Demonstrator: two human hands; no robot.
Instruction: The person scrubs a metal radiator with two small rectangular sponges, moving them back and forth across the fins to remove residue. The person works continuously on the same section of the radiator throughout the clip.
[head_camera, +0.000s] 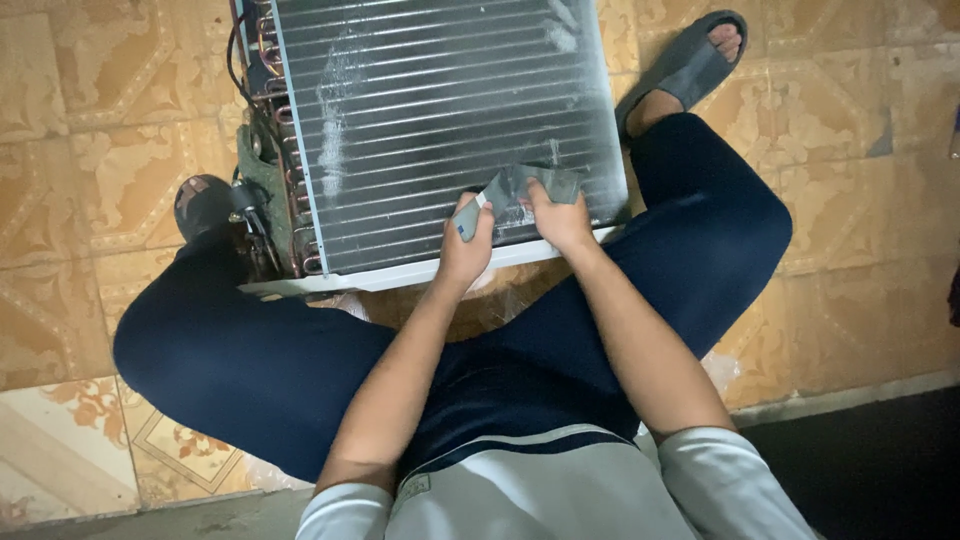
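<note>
Patterned tan floor tiles (100, 120) all round. Finned coil unit (440, 120) lies at 12 o'clock between knees, silver fins dusty, streaked white. Grey cloth (525, 185), crumpled, sits on fins near lower edge. Left hand (465, 250) fingers clenched on cloth end; right hand (560, 220) grips other end.

Finned coil unit (440, 120) stands on the tiled floor (90, 120) between the seated person's spread knees. Tubing bends (275, 120) run along its left edge. Left hand (465, 250) and right hand (558, 218) sit side by side at its near edge, sharing a folded cloth (520, 185) on the fins.
</note>
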